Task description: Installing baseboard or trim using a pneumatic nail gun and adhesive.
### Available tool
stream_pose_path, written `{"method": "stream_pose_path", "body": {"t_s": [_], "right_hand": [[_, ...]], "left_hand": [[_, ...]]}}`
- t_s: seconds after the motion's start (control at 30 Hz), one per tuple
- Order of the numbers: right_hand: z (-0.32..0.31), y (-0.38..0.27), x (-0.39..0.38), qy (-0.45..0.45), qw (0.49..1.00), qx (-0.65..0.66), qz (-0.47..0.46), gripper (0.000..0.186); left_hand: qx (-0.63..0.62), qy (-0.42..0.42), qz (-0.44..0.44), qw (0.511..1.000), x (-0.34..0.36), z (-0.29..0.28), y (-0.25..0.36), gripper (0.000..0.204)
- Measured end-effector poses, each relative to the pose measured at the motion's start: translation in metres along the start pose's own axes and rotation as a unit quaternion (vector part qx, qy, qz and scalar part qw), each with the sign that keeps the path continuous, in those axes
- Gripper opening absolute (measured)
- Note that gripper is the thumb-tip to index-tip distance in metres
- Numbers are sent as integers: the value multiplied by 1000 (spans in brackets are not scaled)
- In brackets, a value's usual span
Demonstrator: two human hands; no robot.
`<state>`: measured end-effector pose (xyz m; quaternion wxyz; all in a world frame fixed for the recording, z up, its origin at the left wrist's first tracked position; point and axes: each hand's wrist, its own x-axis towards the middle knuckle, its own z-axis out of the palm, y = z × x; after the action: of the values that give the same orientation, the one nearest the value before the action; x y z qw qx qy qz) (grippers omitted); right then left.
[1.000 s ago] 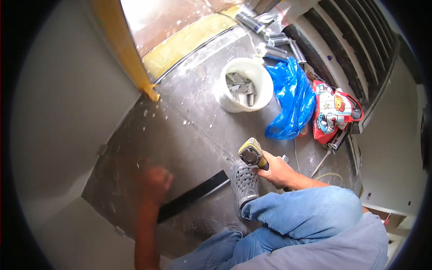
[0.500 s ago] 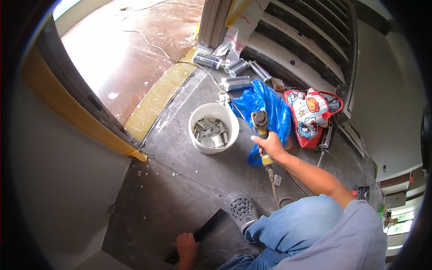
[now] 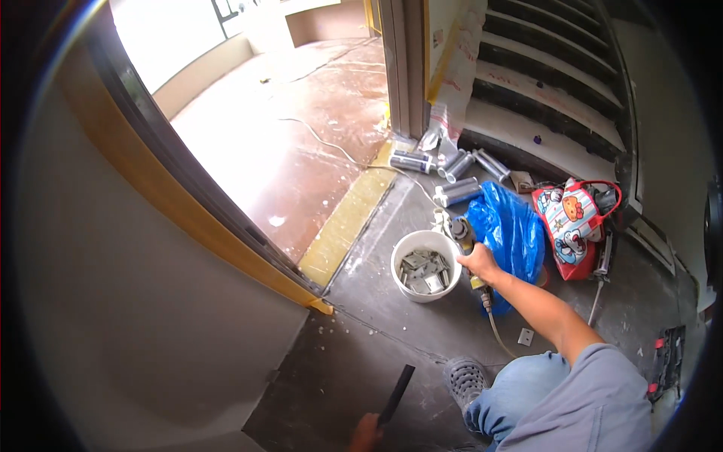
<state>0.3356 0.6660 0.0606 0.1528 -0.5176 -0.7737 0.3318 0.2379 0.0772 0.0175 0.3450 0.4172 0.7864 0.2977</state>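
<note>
Right hand [image 3: 479, 261] closed around the corded power tool [image 3: 465, 239] just beside the white bucket [image 3: 426, 265], left hand [image 3: 364, 435] gripping the black bar [image 3: 397, 393] on the floor; keep cord clear, lower tool gently.

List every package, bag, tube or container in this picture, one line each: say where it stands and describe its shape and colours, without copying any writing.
White bucket: round, on the grey floor beside the right hand, holding grey metal pieces.
Blue plastic bag: crumpled, right of the bucket.
Cartoon tote bag: red-trimmed, striped, right of the blue bag.
Sealant tubes: grey cylinders lying by the door frame.
Plastic wrap: white with red print, on the frame.
</note>
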Motion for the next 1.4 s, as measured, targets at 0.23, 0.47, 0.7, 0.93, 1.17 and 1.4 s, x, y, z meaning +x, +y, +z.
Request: {"method": "stream_pose_path", "body": {"t_s": [0.23, 0.47, 0.7, 0.93, 1.17, 1.4], "right_hand": [[13, -12, 2, -47, 995, -18, 85, 60], [-9, -26, -8, -39, 989, 1, 146, 56], [-130, -57, -83, -38, 976, -10, 215, 61], [-250, -33, -200, -56, 912, 230, 334, 48], [-374, -56, -311, -76, 879, 212, 420, 34], [-475, -115, -410, -49, 816, 243, 522, 31]], "left_hand": [[-4, -29, -77, 997, 21, -75, 41, 29], [6, -58, -95, 994, 23, -178, 84, 50], [66, -171, -218, 959, 14, -238, 198, 59], [-48, -226, -172, 958, -7, -236, 303, 62], [-30, -316, -187, 929, 24, -280, 449, 55], [14, -304, -203, 931, 3, -330, 508, 47]]}}
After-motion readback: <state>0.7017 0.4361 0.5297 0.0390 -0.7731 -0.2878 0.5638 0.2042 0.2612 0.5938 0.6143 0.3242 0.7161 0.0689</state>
